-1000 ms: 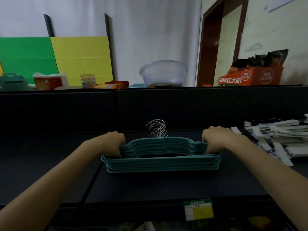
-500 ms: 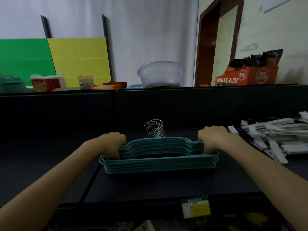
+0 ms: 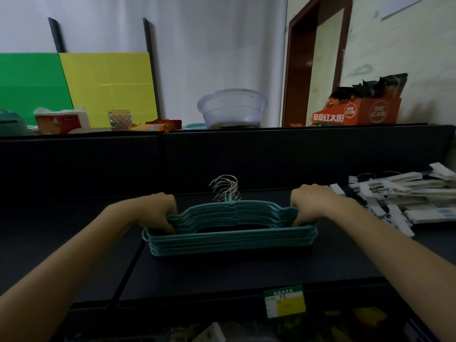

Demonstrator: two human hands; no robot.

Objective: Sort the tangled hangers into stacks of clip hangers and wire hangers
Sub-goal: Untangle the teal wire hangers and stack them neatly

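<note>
A neat stack of teal wire hangers (image 3: pixel 229 239) lies flat on the dark shelf (image 3: pixel 222 272), its silver hooks (image 3: pixel 225 187) bunched at the far side. My left hand (image 3: pixel 158 209) grips the stack's left shoulder and my right hand (image 3: pixel 312 202) grips the right shoulder. A pile of white clip hangers (image 3: pixel 407 198) lies on the shelf to the right, just beyond my right hand.
A dark back panel (image 3: pixel 222 159) rises behind the shelf. On top of it stand a clear plastic basin (image 3: pixel 232 108), an orange snack box (image 3: pixel 357 112), a glass cup (image 3: pixel 119 119) and a tissue pack (image 3: pixel 61 120). A green price tag (image 3: pixel 285 301) hangs on the front edge.
Both hands stay on the ends of the teal stack, which has barely shifted on the shelf. The view has drifted slightly.
</note>
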